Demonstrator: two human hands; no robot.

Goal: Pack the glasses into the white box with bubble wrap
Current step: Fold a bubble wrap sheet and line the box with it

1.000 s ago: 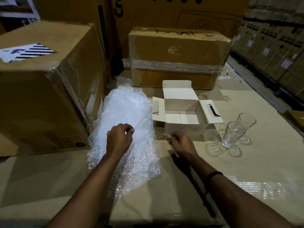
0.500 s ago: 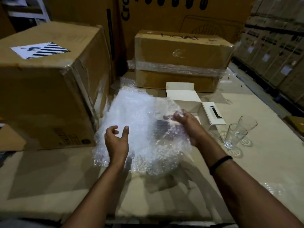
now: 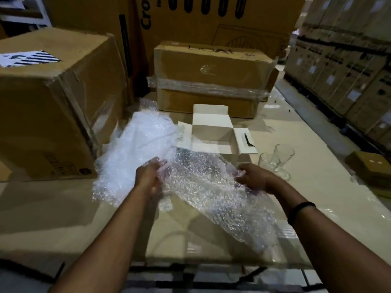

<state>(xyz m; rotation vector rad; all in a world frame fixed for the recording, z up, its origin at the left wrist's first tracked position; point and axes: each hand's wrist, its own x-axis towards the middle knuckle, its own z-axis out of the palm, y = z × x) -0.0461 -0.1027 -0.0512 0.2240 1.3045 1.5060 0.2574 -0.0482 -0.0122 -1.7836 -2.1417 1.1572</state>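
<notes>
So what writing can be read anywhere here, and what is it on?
"Cro", cut off at the top edge: tall brown carton at the back.
"boAt", upside down: brown carton banded with clear film.
White striped label on the big brown carton at left: blurred, unreadable.
White labels on the stacked cartons at right: too small to read.

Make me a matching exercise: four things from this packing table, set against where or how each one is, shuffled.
Things
1. bubble wrap
2. white box
3. glasses
4. black band

States
A. open, flaps spread
B. on the right wrist
C. pinched by the right hand
D. standing right of the white box

Pairs: 1-C; 2-A; 3-D; 4-B
</notes>
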